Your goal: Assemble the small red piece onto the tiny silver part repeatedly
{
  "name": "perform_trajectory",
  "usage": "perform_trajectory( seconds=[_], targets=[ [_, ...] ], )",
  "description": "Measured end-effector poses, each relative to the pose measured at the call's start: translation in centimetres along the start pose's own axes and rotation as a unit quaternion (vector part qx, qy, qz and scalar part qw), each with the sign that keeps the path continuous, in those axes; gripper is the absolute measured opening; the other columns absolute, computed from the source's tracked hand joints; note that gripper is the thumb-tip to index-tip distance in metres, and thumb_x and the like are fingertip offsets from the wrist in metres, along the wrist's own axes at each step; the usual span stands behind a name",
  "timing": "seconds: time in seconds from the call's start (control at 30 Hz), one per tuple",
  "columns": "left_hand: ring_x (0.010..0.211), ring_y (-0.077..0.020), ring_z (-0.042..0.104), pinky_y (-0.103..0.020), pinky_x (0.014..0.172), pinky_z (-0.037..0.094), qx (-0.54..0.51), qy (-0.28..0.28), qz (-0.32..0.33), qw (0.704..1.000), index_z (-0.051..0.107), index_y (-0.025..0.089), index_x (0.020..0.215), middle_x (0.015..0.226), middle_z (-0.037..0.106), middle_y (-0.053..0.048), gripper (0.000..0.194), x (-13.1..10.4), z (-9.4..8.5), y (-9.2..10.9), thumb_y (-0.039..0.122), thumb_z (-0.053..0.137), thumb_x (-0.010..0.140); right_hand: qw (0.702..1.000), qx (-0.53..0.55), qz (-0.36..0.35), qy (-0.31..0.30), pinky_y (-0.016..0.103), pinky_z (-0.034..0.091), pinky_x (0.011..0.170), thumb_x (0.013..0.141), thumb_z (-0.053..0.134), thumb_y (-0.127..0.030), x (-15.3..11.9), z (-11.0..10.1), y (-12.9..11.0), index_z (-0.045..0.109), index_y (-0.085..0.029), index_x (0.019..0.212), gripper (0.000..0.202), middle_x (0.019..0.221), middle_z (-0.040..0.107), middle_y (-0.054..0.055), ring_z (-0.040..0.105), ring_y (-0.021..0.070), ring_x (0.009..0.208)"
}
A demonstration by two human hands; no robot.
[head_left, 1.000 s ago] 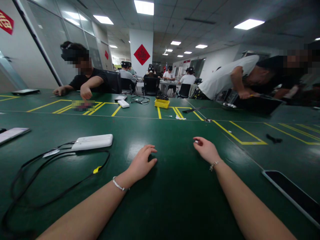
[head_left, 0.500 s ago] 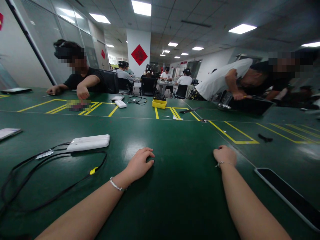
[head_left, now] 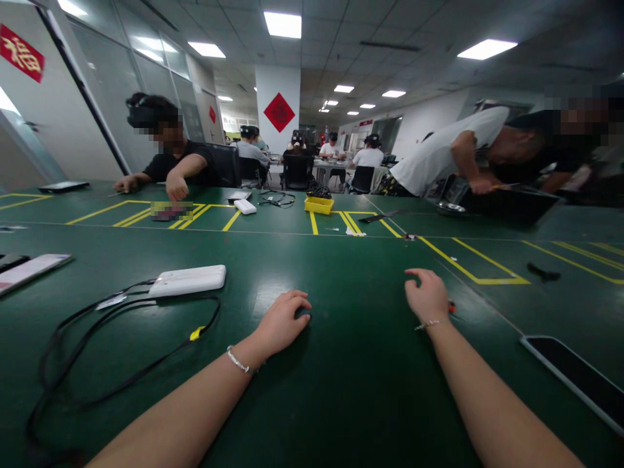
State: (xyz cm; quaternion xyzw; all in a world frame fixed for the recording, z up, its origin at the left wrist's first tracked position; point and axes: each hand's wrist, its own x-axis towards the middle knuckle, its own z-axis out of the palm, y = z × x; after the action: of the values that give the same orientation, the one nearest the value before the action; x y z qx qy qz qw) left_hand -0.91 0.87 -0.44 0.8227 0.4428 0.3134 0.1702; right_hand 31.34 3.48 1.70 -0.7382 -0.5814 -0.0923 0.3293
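Note:
My left hand (head_left: 283, 322) rests palm down on the green table (head_left: 351, 383), fingers loosely bent and thumb apart, with nothing visible in it. A silvery bracelet circles that wrist. Nearest to it on the left are a white power bank (head_left: 190, 281) and a looped black cable (head_left: 146, 370) with a yellow tag. To the right, my right hand (head_left: 427, 296) has its index finger and thumb partly extended, while its other fingers look curled and are mostly hidden. A small orange-and-black end (head_left: 452, 306) shows behind its heel; the rest is covered.
A phone-like dark slab (head_left: 575, 377) lies at the right. Flat devices (head_left: 36, 273) lie at the left. Across the table are a yellow bin (head_left: 318, 205), yellow tape lines, a black strap (head_left: 543, 272), a seated person (head_left: 180, 162) and people bending at the right.
The view has turned slightly left. My right hand has turned and its index finger has extended, and the orange-and-black end has come into sight. My left hand has hardly moved.

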Motion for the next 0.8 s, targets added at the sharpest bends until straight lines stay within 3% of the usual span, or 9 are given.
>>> perform_trajectory(
  seconds=[0.1, 0.2, 0.3, 0.37, 0.47, 0.53, 0.6, 0.67, 0.8],
  targets=[
    [0.102, -0.0216, 0.05, -0.041, 0.089, 0.039, -0.003, 0.004, 0.005, 1.0, 0.058, 0.02, 0.086, 0.107, 0.055, -0.007, 0.016, 0.0, 0.1, -0.2, 0.018, 0.055, 0.071, 0.978, 0.093, -0.144, -0.121, 0.037, 0.033, 0.089, 0.073, 0.039, -0.019, -2.2, 0.6, -5.1, 0.058, -0.018, 0.096, 0.03, 0.1, 0.057, 0.008, 0.047, 0.0204, 0.099],
    [0.102, -0.0215, 0.05, -0.041, 0.09, 0.039, -0.004, 0.01, 0.008, 1.0, 0.058, 0.02, 0.086, 0.106, 0.056, -0.007, 0.017, 0.0, 0.2, -0.3, 0.018, 0.056, 0.07, 0.912, 0.174, -0.259, -0.267, 0.041, 0.024, 0.096, 0.072, 0.049, -0.033, -4.9, 1.7, -8.8, 0.049, -0.023, 0.115, 0.043, 0.12, 0.047, 0.006, 0.034, 0.0227, 0.115],
    [0.102, -0.0212, 0.05, -0.041, 0.09, 0.038, -0.003, 0.01, 0.008, 1.0, 0.058, 0.02, 0.087, 0.106, 0.056, -0.007, 0.017, 0.0, 0.1, -0.2, 0.017, 0.055, 0.07, 0.866, 0.16, -0.315, -0.353, 0.046, 0.015, 0.099, 0.072, 0.05, -0.045, -6.0, 2.6, -10.0, 0.044, -0.03, 0.119, 0.05, 0.13, 0.037, 0.004, 0.023, 0.0255, 0.123],
    [0.102, -0.021, 0.05, -0.04, 0.09, 0.038, -0.004, 0.004, 0.006, 1.0, 0.058, 0.02, 0.087, 0.106, 0.056, -0.007, 0.016, 0.0, 0.1, -0.1, 0.018, 0.055, 0.071, 0.881, 0.104, -0.311, -0.342, 0.046, 0.016, 0.098, 0.075, 0.044, -0.047, -5.4, 2.6, -9.3, 0.044, -0.029, 0.119, 0.047, 0.13, 0.038, 0.004, 0.023, 0.0254, 0.123],
    [0.103, -0.0208, 0.05, -0.04, 0.09, 0.039, -0.006, -0.006, 0.002, 1.0, 0.058, 0.02, 0.085, 0.107, 0.055, -0.007, 0.014, 0.0, 0.0, 0.0, 0.019, 0.054, 0.071, 0.942, -0.027, -0.229, -0.242, 0.045, 0.023, 0.094, 0.079, 0.039, -0.04, -3.1, 1.7, -6.4, 0.047, -0.02, 0.117, 0.044, 0.123, 0.043, 0.011, 0.031, 0.0262, 0.117],
    [0.103, -0.0209, 0.05, -0.04, 0.09, 0.039, -0.006, -0.009, 0.002, 1.0, 0.058, 0.02, 0.085, 0.108, 0.055, -0.006, 0.013, 0.0, 0.0, -0.1, 0.019, 0.054, 0.072, 0.972, -0.132, -0.108, -0.164, 0.048, 0.03, 0.087, 0.078, 0.039, -0.036, -1.5, 0.6, -3.5, 0.049, -0.015, 0.114, 0.043, 0.118, 0.045, 0.017, 0.036, 0.031, 0.111],
    [0.103, -0.021, 0.049, -0.04, 0.09, 0.038, -0.006, -0.011, 0.003, 1.0, 0.058, 0.02, 0.084, 0.109, 0.055, -0.006, 0.013, -0.1, 0.0, -0.1, 0.019, 0.053, 0.072, 0.968, -0.209, 0.05, -0.126, 0.051, 0.035, 0.076, 0.075, 0.041, -0.037, -0.3, -0.4, -0.2, 0.049, -0.013, 0.113, 0.045, 0.115, 0.044, 0.021, 0.038, 0.0375, 0.106],
    [0.103, -0.0212, 0.049, -0.04, 0.09, 0.038, -0.008, -0.013, 0.003, 1.0, 0.059, 0.02, 0.084, 0.108, 0.055, -0.006, 0.013, -0.1, -0.1, -0.1, 0.019, 0.053, 0.073, 0.945, -0.236, 0.175, -0.144, 0.05, 0.038, 0.068, 0.074, 0.04, -0.038, 0.3, -1.1, 2.6, 0.052, -0.012, 0.11, 0.046, 0.113, 0.044, 0.024, 0.04, 0.0408, 0.102],
    [0.103, -0.0212, 0.049, -0.039, 0.09, 0.038, -0.011, -0.02, -0.001, 1.0, 0.059, 0.02, 0.084, 0.108, 0.055, -0.006, 0.013, -0.1, -0.2, 0.0, 0.02, 0.053, 0.072, 0.927, -0.242, 0.2, -0.204, 0.041, 0.042, 0.066, 0.075, 0.035, -0.021, 0.7, -1.3, 5.2, 0.057, -0.006, 0.102, 0.038, 0.107, 0.048, 0.024, 0.047, 0.0353, 0.097]
  ],
)
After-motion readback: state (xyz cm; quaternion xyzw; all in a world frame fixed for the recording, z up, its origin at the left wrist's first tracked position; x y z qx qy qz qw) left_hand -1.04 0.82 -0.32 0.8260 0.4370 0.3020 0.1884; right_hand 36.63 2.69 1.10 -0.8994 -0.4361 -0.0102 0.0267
